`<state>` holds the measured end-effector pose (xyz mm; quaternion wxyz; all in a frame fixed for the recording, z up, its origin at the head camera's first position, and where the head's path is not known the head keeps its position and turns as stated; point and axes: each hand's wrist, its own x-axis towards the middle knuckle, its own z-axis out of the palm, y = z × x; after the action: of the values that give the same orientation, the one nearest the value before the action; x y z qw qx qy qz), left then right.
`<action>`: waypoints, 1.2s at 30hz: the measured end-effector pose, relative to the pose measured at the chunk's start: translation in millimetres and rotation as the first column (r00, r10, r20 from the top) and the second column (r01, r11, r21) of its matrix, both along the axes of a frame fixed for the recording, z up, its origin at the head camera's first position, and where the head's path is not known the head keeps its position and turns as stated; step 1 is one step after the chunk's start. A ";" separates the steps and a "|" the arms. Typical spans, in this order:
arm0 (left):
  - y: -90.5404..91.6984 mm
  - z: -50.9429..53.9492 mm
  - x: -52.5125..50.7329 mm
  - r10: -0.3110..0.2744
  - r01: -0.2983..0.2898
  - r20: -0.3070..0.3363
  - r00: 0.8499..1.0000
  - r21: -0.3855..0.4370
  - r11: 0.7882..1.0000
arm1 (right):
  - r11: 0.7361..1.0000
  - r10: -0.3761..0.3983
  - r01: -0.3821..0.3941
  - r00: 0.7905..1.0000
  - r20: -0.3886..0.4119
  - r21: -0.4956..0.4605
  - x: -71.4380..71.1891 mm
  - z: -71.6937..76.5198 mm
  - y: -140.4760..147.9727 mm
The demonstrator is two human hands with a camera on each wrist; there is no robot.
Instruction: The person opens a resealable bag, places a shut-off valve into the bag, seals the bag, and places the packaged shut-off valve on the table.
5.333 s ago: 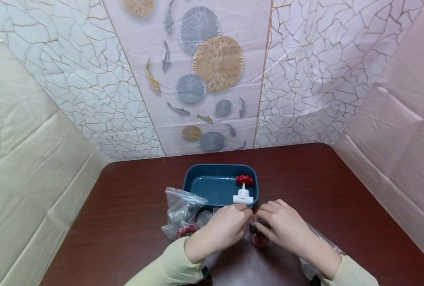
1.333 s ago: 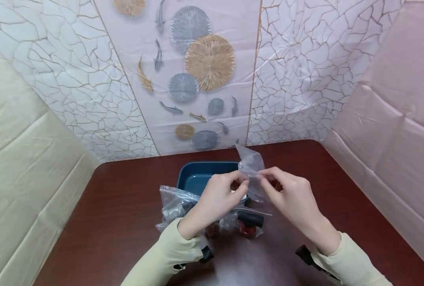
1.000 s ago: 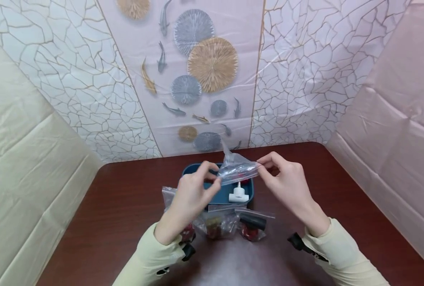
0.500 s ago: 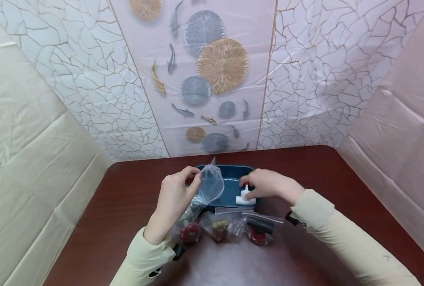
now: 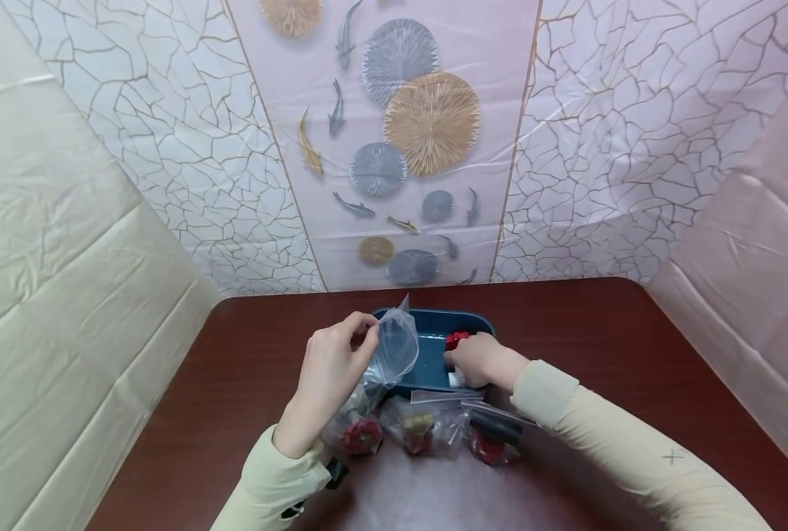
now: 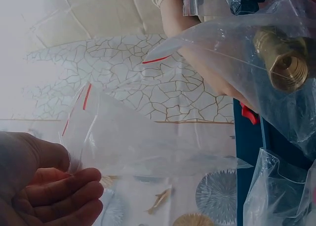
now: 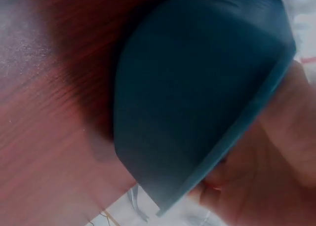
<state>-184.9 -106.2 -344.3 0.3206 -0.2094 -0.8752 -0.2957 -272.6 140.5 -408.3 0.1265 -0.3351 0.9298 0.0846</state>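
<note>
Thumb and fingertips of my left hand (image 5: 330, 369) pinch the top edge of a clear zip bag (image 5: 397, 343). In the left wrist view this bag (image 6: 118, 137) hangs mouth open, with nothing seen inside. My right hand (image 5: 485, 360) reaches over the right side of the blue tray (image 5: 429, 369), its fingers curled round a white tee valve (image 5: 457, 380). The valve's red handwheel (image 5: 457, 339) shows beyond the fingers; most of the white body is hidden. In the right wrist view the tray's outer wall (image 7: 187, 88) covers the fingertips.
Along the tray's near side lie bagged valves: one with a red handwheel (image 5: 361, 436), one with a brass body (image 5: 417, 423), one with a black body (image 5: 496, 425). Cloth-covered walls stand left, right and behind the dark red table (image 5: 268, 332).
Both hands first spread the bag over the tray. The right hand then let go of it and went down onto the valve; the left kept the bag and moved left.
</note>
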 end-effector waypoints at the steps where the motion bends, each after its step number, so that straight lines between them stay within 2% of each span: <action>1: -0.2 -0.1 0.2 0.001 -0.001 0.003 1.000 0.002 1.000 | 1.000 0.018 -0.018 1.000 -0.005 -0.013 -1.4 -0.6 -0.1; 4: -0.8 0.2 0.5 -0.001 0.001 0.010 1.000 0.003 1.000 | 0.995 0.052 -0.049 0.998 0.034 -0.088 -6.5 2.3 3.0; 7: -0.9 1.6 0.3 -0.004 0.004 0.005 1.000 0.000 1.000 | 0.978 0.054 -0.021 0.986 0.159 -0.207 -12.2 11.4 9.6; 10: -0.3 2.8 -0.2 -0.004 0.004 0.003 1.000 -0.003 1.000 | 0.948 0.077 0.023 0.951 0.298 -0.318 -18.7 20.7 17.9; 13: 0.5 3.7 -0.6 0.000 0.000 0.019 1.000 -0.007 1.000 | 0.928 0.076 0.084 0.911 0.406 -0.362 -25.8 24.4 25.1; 15: 1.3 4.6 -0.7 -0.001 0.002 0.036 0.999 -0.010 1.000 | 0.916 0.035 0.160 0.881 0.471 -0.367 -29.9 24.5 29.2; 19: 3.0 4.9 -0.7 -0.013 0.015 0.062 0.998 -0.022 1.000 | 0.885 -0.083 0.304 0.849 0.521 -0.353 -34.4 24.0 33.6; 21: 3.6 4.4 -1.0 -0.017 0.019 0.070 0.997 -0.027 0.999 | 0.878 -0.113 0.323 0.857 0.503 -0.354 -34.1 25.3 33.0; 27: 4.4 3.3 -1.8 -0.024 0.027 0.073 0.997 -0.034 0.999 | 0.885 -0.131 0.279 0.917 0.376 -0.373 -22.8 35.2 23.8; 30: 4.5 3.2 -1.9 -0.026 0.029 0.064 0.998 -0.037 0.999 | 0.879 -0.157 0.275 0.939 0.307 -0.390 -16.5 36.0 19.7; 33: 4.6 3.1 -1.4 -0.024 0.026 0.058 0.998 -0.044 0.999 | 0.868 -0.177 0.269 0.953 0.247 -0.416 -11.4 33.9 17.9; 36: 5.0 3.4 -1.4 -0.025 0.029 0.059 0.998 -0.054 0.998 | 0.840 -0.206 0.286 0.954 0.216 -0.461 -6.2 33.0 19.1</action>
<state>-186.4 -101.3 -340.9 0.2852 -0.2213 -0.8890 -0.2817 -278.8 159.5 -375.3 0.1212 -0.2391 0.9433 -0.1959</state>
